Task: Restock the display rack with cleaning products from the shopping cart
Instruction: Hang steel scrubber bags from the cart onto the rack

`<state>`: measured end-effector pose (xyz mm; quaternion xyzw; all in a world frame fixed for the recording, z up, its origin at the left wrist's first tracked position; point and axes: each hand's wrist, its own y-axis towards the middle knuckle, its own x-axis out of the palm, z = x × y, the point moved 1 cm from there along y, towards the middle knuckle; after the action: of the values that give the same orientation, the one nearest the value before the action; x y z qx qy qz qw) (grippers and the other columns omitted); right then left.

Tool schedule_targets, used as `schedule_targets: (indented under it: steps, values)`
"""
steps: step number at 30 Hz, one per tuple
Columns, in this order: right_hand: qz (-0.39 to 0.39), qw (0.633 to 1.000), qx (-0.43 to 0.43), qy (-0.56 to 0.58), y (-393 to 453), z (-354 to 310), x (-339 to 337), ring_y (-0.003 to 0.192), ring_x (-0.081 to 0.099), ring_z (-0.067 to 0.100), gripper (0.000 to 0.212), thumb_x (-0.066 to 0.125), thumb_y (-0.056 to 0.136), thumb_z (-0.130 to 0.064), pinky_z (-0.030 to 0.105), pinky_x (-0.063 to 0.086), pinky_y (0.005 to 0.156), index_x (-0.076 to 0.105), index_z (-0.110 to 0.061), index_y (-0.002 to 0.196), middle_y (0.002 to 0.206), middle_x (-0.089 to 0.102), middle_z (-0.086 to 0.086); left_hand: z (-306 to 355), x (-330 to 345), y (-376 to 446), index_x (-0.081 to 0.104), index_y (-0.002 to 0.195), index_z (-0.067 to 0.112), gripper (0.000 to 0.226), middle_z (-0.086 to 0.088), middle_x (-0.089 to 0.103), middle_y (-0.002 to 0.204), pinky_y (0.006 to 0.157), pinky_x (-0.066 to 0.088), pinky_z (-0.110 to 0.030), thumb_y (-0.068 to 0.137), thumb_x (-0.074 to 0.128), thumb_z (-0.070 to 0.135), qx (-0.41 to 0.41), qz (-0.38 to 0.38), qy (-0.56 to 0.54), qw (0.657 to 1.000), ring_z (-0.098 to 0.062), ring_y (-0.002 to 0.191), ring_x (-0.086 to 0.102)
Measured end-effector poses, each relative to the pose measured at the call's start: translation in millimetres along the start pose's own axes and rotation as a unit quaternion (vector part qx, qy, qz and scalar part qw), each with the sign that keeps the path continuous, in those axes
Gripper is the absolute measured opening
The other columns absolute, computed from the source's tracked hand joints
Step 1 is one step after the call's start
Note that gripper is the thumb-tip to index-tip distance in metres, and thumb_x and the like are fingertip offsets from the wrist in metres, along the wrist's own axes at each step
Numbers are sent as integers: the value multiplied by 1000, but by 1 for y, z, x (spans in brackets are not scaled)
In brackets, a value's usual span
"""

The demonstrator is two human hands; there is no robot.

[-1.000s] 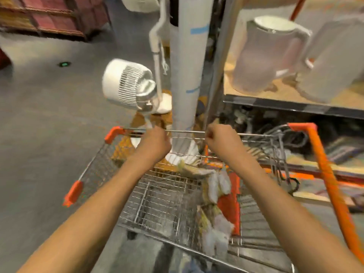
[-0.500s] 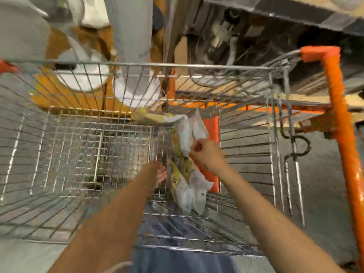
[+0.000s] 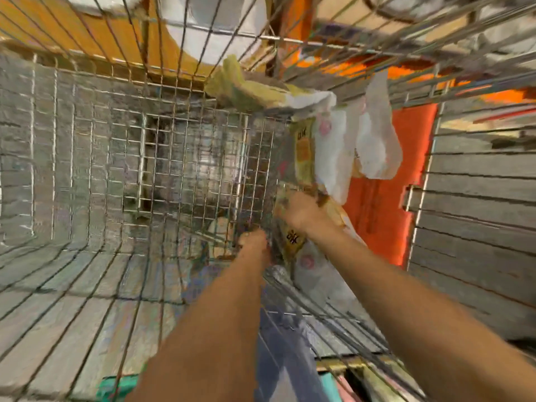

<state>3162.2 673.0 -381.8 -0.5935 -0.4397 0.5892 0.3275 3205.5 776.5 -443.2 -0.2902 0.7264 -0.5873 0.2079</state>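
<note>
Wire cart [image 3: 87, 158] basket holds soft packets [image 3: 333, 152] against orange panel [image 3: 377, 204].

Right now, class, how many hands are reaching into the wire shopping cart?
2. The left hand is low at the cart's middle, beside the packets. The right hand is on the packets, just right of it. Blur hides both grips.

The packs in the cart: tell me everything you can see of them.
The packs are soft yellow-and-white plastic pouches, crumpled, with pink round marks and dark print. They lie in a row along the right side of the wire cart, against an orange panel. The right hand grips one; the left hand reaches beside it.
</note>
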Motion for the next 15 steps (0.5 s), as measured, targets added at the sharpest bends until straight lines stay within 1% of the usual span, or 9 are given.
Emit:
schedule_targets:
  steps: [2, 4, 6, 8, 9, 10, 12, 14, 15]
  values:
    - [20, 1000, 5, -24, 7, 6, 7, 81, 52, 24, 32, 46, 92, -7, 24, 42, 56, 38, -10, 61, 72, 46, 5, -8, 9, 3, 47, 70, 4, 41, -10, 55, 66, 68, 49, -34, 101, 30, 24, -23, -57, 10, 998, -22, 66, 51]
    - [2, 999, 11, -34, 19, 12, 17, 74, 50, 22, 35, 47, 93, -13, 28, 46, 62, 34, -13, 60, 76, 46, 5, -16, 17, 8, 53, 74, 4, 43, -8, 60, 53, 52, 47, -29, 101, 31, 30, -13, -91, -1, 996, -22, 61, 51]
    - [-40, 999, 12, -32, 24, 12, 24, 80, 55, 23, 19, 49, 94, -19, 30, 47, 68, 52, -8, 80, 89, 56, 10, -21, 21, 10, 60, 85, 3, 45, -10, 64, 55, 55, 50, -32, 101, 32, 35, -3, -128, -13, 992, -25, 64, 58]
    - [-39, 998, 8, -40, 21, 13, 26, 97, 60, 30, 30, 47, 95, -20, 32, 48, 75, 52, -5, 120, 108, 60, 16, -26, 21, 13, 61, 88, 2, 48, -12, 67, 58, 46, 51, -27, 101, 30, 36, 4, -161, -43, 986, -24, 55, 65]
    - [-33, 999, 4, -39, 19, 13, 25, 100, 60, 32, 34, 46, 95, -19, 34, 48, 76, 49, -4, 126, 111, 60, 16, -27, 21, 12, 61, 85, 3, 49, -12, 67, 58, 42, 51, -24, 101, 30, 38, -2, -163, -57, 985, -22, 50, 65]
    - [-27, 999, -7, -31, 15, 12, 23, 100, 60, 33, 31, 46, 95, -18, 35, 48, 76, 51, -2, 121, 108, 60, 16, -31, 18, 10, 61, 86, 3, 50, -12, 68, 60, 44, 52, -25, 100, 30, 40, 6, -165, -63, 984, -22, 52, 66]
    - [-20, 999, -18, -17, 5, 9, 13, 90, 59, 32, 15, 49, 92, -19, 33, 45, 65, 55, -7, 86, 84, 56, 9, -28, 16, 2, 63, 105, 3, 54, -15, 72, 83, 63, 54, -33, 98, 33, 48, 23, -149, -87, 985, -25, 78, 68]
    - [-5, 1000, -22, 6, -8, 5, -4, 72, 52, 25, 33, 53, 89, -26, 27, 36, 52, 42, -12, 61, 64, 42, 1, -17, 16, -18, 51, 130, 4, 61, -18, 62, 122, 77, 50, -34, 95, 37, 53, 75, -141, -96, 982, -27, 110, 58]
    - [5, 999, -25, 27, -16, 3, -14, 65, 49, 21, 37, 56, 87, -28, 26, 31, 49, 39, -13, 58, 61, 40, 0, -9, 17, -38, 47, 134, 5, 63, -16, 57, 128, 79, 49, -32, 94, 38, 53, 111, -152, -85, 979, -25, 115, 55]
